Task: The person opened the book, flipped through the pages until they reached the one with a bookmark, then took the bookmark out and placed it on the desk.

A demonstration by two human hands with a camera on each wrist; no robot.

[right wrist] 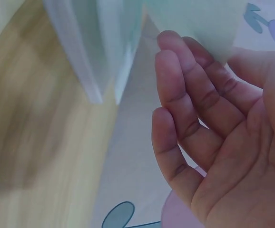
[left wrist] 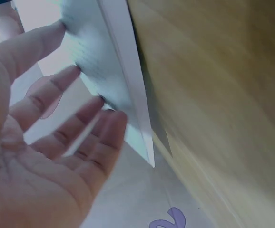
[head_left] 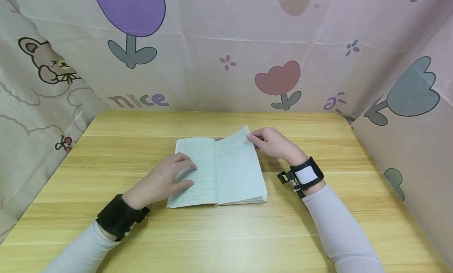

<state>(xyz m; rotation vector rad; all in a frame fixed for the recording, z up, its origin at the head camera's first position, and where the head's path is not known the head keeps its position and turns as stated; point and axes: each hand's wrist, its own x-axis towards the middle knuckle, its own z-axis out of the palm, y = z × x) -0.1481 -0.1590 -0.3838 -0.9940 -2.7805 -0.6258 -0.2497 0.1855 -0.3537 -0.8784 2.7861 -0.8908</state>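
Observation:
An open notebook (head_left: 237,174) lies on the wooden table, its left page covered in lines of handwriting and its right page written only near the top. My left hand (head_left: 170,178) rests on the left page with fingers spread; in the left wrist view its fingertips (left wrist: 73,71) touch the paper. At the upper right corner of the right page, my right hand (head_left: 272,141) pinches the leaf between thumb and fingers and holds that corner raised. The right wrist view shows the lifted leaf (right wrist: 194,23) in the pinch, apart from the thicker stack of pages (right wrist: 75,57) below.
The wooden table (head_left: 141,233) runs back to a printed cloth (head_left: 205,76) with flowers and a bear, which also hangs at both sides. Black straps with small cameras circle both wrists, the right wrist strap (head_left: 307,174) bearing a white patch.

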